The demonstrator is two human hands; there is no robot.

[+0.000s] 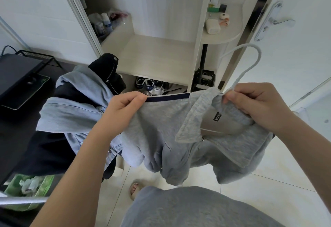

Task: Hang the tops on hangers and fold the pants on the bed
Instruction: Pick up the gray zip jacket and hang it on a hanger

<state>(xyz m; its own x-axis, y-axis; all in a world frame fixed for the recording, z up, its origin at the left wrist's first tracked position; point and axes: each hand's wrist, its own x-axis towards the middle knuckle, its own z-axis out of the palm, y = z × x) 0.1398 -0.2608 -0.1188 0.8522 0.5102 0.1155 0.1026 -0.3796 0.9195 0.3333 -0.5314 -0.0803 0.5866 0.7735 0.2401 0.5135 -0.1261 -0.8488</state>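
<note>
My left hand (123, 109) grips the top (161, 128) by its shoulder; right hand (259, 105) pinches hanger (249, 63) and collar; the shoulder could slip off.

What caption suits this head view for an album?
Left hand and right hand hold a grey top, the hook of a white hanger rising at its collar, before an open wardrobe.

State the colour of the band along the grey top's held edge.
Dark navy: the band on the grey top, head view.

The grey top (157, 119) has a black neck label (216, 117) — white lettering, illegible.
</note>
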